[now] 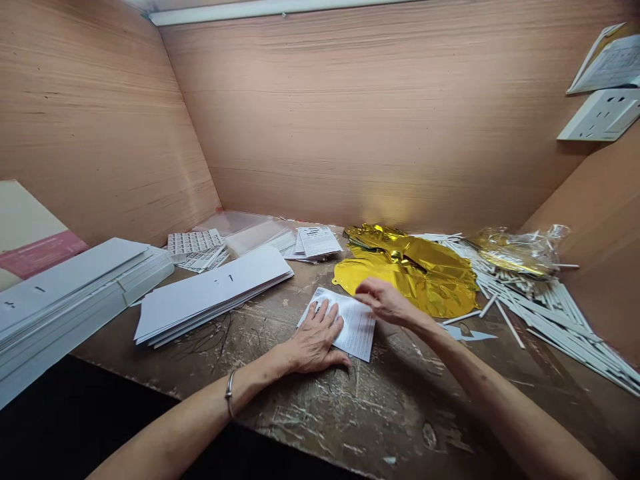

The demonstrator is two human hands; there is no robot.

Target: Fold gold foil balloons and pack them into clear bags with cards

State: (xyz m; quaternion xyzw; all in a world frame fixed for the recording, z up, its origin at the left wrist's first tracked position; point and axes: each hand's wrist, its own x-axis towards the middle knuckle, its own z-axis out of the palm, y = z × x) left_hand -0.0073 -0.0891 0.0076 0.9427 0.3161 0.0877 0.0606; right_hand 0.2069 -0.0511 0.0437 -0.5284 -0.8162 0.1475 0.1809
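My left hand lies flat with its fingers spread, pressing on a white printed paper packet on the worn brown table. Over the packet's upper right corner is my right hand, slightly blurred. Its fingers are curled together, and whatever they hold, if anything, is hidden. Just behind the right hand lies a pile of flat gold foil balloons. Beyond the left hand sits a small stack of printed white papers. A stack of long white cards rests to its left.
Far left stands a taller stack of white cards. Clear plastic sleeves and printed sticker sheets lie at the back. White sticks spread on the right under a clear bag. Wooden panels enclose the table.
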